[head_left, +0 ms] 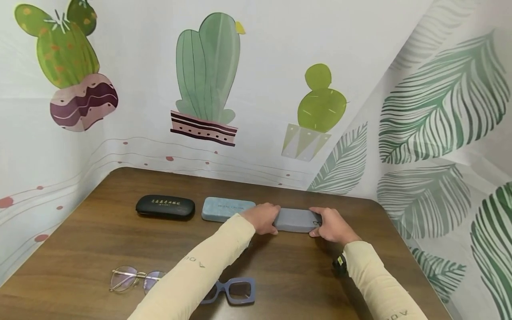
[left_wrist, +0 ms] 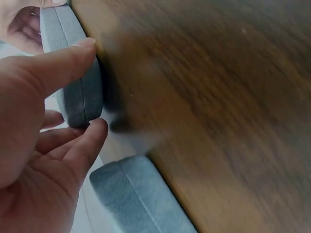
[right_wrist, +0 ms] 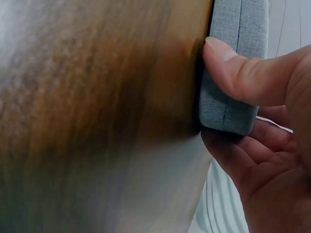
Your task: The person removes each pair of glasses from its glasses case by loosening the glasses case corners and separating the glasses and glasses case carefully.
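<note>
A grey glasses case [head_left: 294, 220] lies on the table between both hands, its lid closed along the seam. My left hand [head_left: 262, 218] grips its left end, thumb on the near side and fingers round the end, as the left wrist view shows on the case [left_wrist: 80, 92]. At the other end my right hand [head_left: 333, 226] holds it, the thumb [right_wrist: 226, 60] across the front and fingers behind. Just left of the left hand is a light blue glasses case [head_left: 224, 209], partly hidden by that hand.
A black glasses case [head_left: 166, 207] stands farther left in the same row. Nearer me lie thin metal-framed glasses [head_left: 136, 280] and thick blue-framed glasses [head_left: 240, 291], both partly behind the left sleeve. Printed cloth [head_left: 264, 80] hangs behind the wooden table [head_left: 296, 275].
</note>
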`<move>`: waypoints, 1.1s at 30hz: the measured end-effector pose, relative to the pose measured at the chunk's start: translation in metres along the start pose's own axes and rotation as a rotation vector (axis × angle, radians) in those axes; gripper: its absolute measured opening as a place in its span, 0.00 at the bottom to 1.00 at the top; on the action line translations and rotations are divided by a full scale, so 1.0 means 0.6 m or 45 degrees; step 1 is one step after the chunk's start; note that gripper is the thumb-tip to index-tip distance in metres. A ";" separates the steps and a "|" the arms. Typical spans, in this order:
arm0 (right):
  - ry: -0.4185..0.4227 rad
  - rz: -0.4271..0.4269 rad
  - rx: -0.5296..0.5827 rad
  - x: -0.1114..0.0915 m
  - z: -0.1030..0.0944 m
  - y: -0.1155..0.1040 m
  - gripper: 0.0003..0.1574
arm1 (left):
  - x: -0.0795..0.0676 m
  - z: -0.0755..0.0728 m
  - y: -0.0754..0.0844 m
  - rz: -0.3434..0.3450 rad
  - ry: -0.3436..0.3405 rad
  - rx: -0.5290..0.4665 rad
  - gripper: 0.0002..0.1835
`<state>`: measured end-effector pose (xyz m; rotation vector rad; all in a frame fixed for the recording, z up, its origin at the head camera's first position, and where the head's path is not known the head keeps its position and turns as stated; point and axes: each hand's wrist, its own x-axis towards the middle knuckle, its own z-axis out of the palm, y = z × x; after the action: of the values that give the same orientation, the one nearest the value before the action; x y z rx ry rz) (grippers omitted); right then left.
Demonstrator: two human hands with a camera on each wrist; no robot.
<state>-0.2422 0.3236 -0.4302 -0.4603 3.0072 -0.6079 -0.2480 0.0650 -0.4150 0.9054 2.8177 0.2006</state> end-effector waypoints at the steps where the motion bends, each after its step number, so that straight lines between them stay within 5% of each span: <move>1: 0.005 -0.003 -0.001 0.000 0.000 0.000 0.47 | 0.001 0.001 0.001 -0.009 0.006 -0.006 0.34; 22: 0.051 -0.067 0.033 -0.016 -0.031 -0.007 0.44 | 0.014 -0.024 0.008 -0.027 0.074 -0.080 0.22; 33: 0.031 -0.121 0.045 -0.041 -0.034 -0.033 0.44 | -0.027 -0.039 0.006 0.057 0.043 -0.026 0.27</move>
<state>-0.2149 0.3209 -0.4043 -0.6009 3.0064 -0.6761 -0.2381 0.0566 -0.3897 0.9700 2.8222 0.2526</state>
